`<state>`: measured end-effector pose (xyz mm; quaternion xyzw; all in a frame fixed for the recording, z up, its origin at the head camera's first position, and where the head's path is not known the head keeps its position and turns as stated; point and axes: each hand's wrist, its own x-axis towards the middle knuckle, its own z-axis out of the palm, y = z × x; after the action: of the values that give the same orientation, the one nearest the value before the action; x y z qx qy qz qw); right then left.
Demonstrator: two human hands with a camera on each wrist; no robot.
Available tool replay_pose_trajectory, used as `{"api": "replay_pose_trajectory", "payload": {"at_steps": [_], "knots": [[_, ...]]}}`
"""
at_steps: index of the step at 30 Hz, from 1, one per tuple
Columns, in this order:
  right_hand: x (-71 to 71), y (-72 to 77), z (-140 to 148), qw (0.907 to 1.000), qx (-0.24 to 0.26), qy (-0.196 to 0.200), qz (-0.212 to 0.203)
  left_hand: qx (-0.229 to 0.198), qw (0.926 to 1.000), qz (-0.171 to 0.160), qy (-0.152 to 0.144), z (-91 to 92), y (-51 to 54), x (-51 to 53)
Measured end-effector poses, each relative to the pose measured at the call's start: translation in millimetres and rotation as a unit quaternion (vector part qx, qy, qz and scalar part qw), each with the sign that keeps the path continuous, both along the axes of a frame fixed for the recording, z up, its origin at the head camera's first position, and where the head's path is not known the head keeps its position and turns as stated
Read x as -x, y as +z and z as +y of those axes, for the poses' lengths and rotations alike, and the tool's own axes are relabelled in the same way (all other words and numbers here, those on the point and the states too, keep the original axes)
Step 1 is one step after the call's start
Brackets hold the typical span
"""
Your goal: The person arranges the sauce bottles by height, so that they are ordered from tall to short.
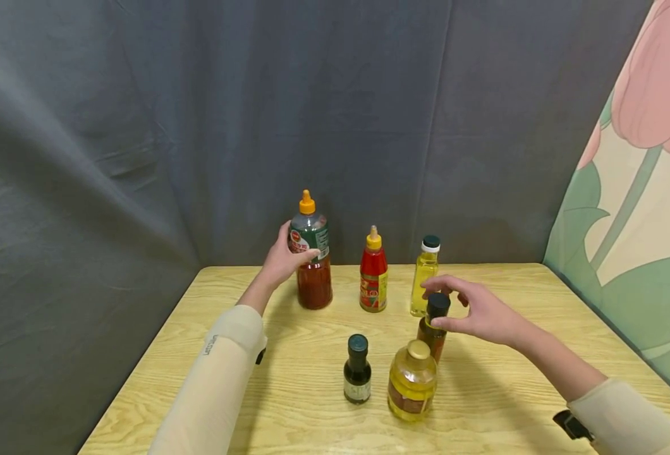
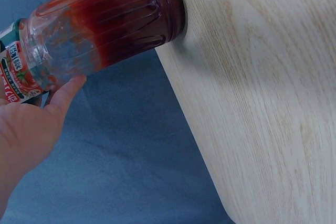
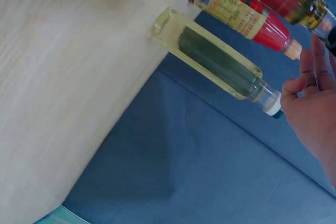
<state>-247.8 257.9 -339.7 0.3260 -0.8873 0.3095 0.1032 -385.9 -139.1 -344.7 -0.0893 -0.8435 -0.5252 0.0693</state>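
**Left hand (image 1: 282, 258) grips the large sauce bottle (image 1: 315, 287); right hand (image 1: 483, 311) is at the black-capped bottle (image 1: 433, 340)**

The large sauce bottle, with orange cap, stands upright at the back left of the wooden table (image 1: 301, 414). The left hand is clamped on its upper part: the thumb lies across the label, and the other fingers go round the far side.

The black-capped bottle stands upright on the right, partly hidden by the round oil bottle (image 1: 412, 390) in front of it. The right hand is curved about its top, thumb and fingers apart on two sides; I cannot tell whether they press on it.

Just behind this hand is the tall oil bottle (image 1: 423, 278). The red bottle (image 1: 373, 284) stands between it and the large sauce bottle. The small dark bottle (image 1: 358, 376) is near the front, beside the round oil bottle. A grey curtain (image 1: 312, 114) hangs behind.
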Motion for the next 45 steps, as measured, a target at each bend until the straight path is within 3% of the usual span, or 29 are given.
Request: {"api": "replay_pose_trajectory", "payload": {"at_steps": [7,17,25,38,45], "knots": [[1.2,-10.8,-1.4,0.9990,0.016,0.022,-0.034,-0.001,1.0000,-0.001,-0.001,0.8,-1.4,-0.9],[1.2,-8.3,-1.4,0.9987,0.004,0.019,-0.048,-0.005,1.0000,0.002,-0.005,1.0,-1.6,-1.1],[4.6,-7.3,8.5,0.9993,-0.016,-0.008,-0.032,-0.002,1.0000,0.002,-0.003,2.5,-0.3,-1.3],[20.0,-9.0,40.8,0.9975,-0.017,-0.064,-0.026,-0.007,0.9999,0.007,-0.008,1.3,0.8,-0.8],[30.9,-8.8,54.0,0.9971,-0.006,-0.073,-0.019,-0.007,0.9999,0.004,-0.009,-0.9,0.3,-0.5]]}}
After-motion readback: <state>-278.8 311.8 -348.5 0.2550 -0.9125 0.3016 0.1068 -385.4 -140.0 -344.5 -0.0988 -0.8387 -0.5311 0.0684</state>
